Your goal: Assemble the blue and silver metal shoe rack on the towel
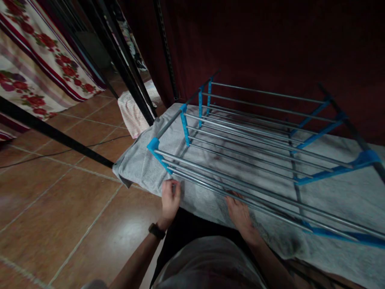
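Resting just beyond both hands, the metal rack (pixel 261 137) sits on the grey cloth (pixel 138 162) that drapes the surface, its long rods running off past the right hand (pixel 240 210) to that hand's far side. From where I stand, the fingers look most at risk: the right ones reach in among the nearest rods, so if the frame shifts or sinks they could well get nipped. Pulling on one end alone might also twist the rods in their blue joints, or drag the cloth into folds and leave the rack crooked; the drop to the tiled floor (pixel 75 200) lies close to the left hand (pixel 171 196). That hand hangs just below the blue corner piece (pixel 153 143), thumb and fingers curled loosely inward, wrist raised and wearing a dark watch (pixel 157 230); I can't tell whether it pinches anything. The right arm slants forward, back of the hand up, fingers extended, their tips hidden by the rods, so I can't tell whether they grip.
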Demonstrator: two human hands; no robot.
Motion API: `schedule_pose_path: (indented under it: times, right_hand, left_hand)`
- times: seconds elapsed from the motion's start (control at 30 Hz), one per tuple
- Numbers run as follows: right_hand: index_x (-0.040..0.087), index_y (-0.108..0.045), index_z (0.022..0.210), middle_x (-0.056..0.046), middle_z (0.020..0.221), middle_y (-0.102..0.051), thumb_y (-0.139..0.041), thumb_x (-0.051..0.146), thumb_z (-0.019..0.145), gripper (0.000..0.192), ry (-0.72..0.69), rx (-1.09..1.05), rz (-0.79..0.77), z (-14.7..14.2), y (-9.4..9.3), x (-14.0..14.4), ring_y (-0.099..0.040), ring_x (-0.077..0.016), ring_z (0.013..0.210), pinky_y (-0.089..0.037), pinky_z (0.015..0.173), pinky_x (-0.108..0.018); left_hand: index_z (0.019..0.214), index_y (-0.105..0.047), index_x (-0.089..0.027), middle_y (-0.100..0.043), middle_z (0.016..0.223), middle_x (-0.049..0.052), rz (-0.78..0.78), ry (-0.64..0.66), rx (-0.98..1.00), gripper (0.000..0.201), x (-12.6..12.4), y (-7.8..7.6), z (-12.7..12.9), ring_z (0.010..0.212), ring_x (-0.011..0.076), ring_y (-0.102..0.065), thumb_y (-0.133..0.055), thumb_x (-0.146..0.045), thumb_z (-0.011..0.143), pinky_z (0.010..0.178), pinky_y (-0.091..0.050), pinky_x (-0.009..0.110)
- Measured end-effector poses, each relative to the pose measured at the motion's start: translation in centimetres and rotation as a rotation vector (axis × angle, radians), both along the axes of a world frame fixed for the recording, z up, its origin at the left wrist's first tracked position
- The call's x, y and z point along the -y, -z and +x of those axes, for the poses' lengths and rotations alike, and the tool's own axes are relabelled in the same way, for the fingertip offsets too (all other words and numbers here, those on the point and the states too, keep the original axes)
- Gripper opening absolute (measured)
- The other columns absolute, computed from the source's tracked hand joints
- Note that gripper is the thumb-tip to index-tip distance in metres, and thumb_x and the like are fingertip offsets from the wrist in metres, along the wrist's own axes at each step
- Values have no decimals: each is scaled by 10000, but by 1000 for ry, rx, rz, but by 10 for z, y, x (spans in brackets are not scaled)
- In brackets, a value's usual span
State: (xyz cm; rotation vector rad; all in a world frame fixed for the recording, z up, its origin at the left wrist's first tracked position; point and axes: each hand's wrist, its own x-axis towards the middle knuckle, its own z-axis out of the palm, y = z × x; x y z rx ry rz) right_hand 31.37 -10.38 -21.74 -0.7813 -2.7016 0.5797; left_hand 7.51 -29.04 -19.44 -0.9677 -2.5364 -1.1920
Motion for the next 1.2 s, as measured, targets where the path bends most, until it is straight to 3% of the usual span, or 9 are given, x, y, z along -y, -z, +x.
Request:
schedule_pose_path:
  times: [0.07,0.13,0.27,0.4,0.53,0.77,0.93,1.2]
  right_hand:
    - [270,-683,1037,-110,910,-730,-398,216,1020,290,24,43,72,1,1,1,-677,-287,1001,-478,937,-412]
    - [260,-689,1030,-113,905,-731,-407,227,1026,284,34,70,122,1,0,2,-684,-281,983,-482,919,-402]
    - [253,-690,1038,-112,884,-735,-416,210,1023,277,36,52,111,-1,0,2,-698,-267,943,-485,898,-384]
    - [255,-686,1022,-101,849,-740,-431,191,1005,263,45,49,123,1,5,-1,-707,-266,847,-494,840,-383]
    - [252,-680,1023,-83,826,-744,-424,168,1001,270,52,102,233,6,9,-1,-696,-239,757,-494,774,-357]
    - [224,-639,1252,-83,1111,-743,-446,136,1011,320,-14,48,282,10,8,-6,-705,-216,913,-491,844,-339]
    - [217,-677,1169,-53,928,-765,-457,164,1029,266,8,123,326,13,8,-9,-707,-182,788,-491,753,-293]
    - [220,-697,1114,-80,949,-756,-414,192,1046,292,-18,75,316,19,7,-10,-699,-190,850,-494,811,-301]
  left_hand:
    - [1121,-535,-191,-588,1101,111,86,-177,103,220,6,-1,-26,996,219,-609,-506,-311,939,843,-544,376]
    - [1125,-536,-186,-596,1103,110,65,-163,166,262,2,-1,-48,988,219,-612,-547,-288,884,851,-541,376]
    - [862,-556,-201,-604,815,31,-22,-91,213,126,-13,2,-68,818,207,-598,-619,-242,760,796,-527,363]
    - [798,-538,-202,-604,747,22,-36,-103,221,58,-18,5,-62,722,193,-580,-576,-233,764,721,-502,332]
    - [778,-542,-203,-632,776,56,-30,-146,214,50,-20,4,-51,766,218,-605,-516,-234,808,743,-495,346]
    - [870,-592,-195,-671,838,73,-10,-176,231,85,-27,-3,-49,786,219,-620,-521,-224,835,766,-483,343]
    - [871,-616,-190,-689,799,56,16,-144,290,129,-23,4,-45,756,212,-644,-533,-161,776,740,-494,323]
    - [908,-637,-170,-726,878,75,122,-139,342,189,-27,12,-37,821,235,-674,-563,-183,735,781,-523,353]
